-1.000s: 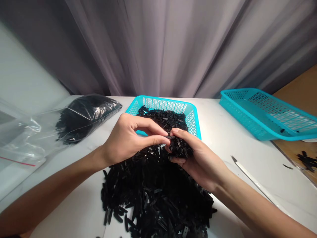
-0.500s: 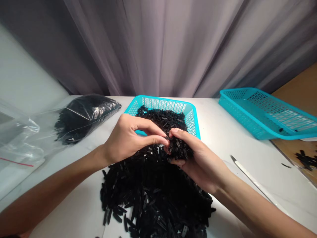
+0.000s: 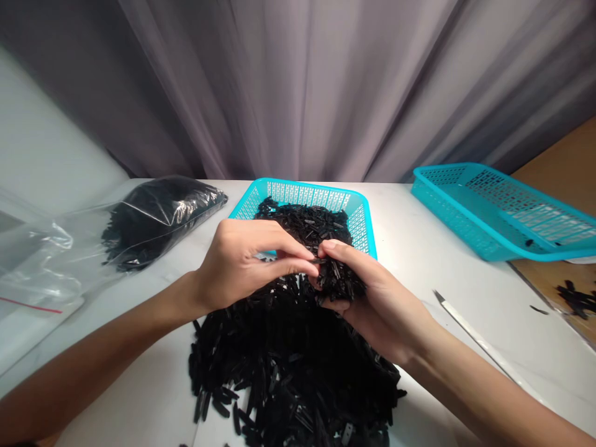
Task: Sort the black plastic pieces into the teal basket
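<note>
Over the near side of a blue plastic basket (image 3: 367,226), my two hands meet at their fingertips. My left hand (image 3: 249,261) pinches a small, thin black plastic piece (image 3: 318,261) between thumb and fingers. My right hand (image 3: 372,292) cups a handful of similar black pieces (image 3: 342,279), its thumb tip close against the pinched piece. More black pieces (image 3: 307,217) fill the basket behind. Below my hands a large loose pile of black pieces (image 3: 298,366) spreads across the white table. Part of the pinched piece is hidden by fingers.
On the left lies a clear zip bag (image 3: 162,214) partly filled with black pieces. A second blue basket (image 3: 493,248) stands at the right with a few bits inside. A white-handled craft knife (image 3: 479,341) rests near my right forearm. A grey curtain (image 3: 298,87) hangs behind.
My left hand has tilted very slightly, its fingers drawing a bit closer together around the piece. My right hand keeps nearly the same place.
</note>
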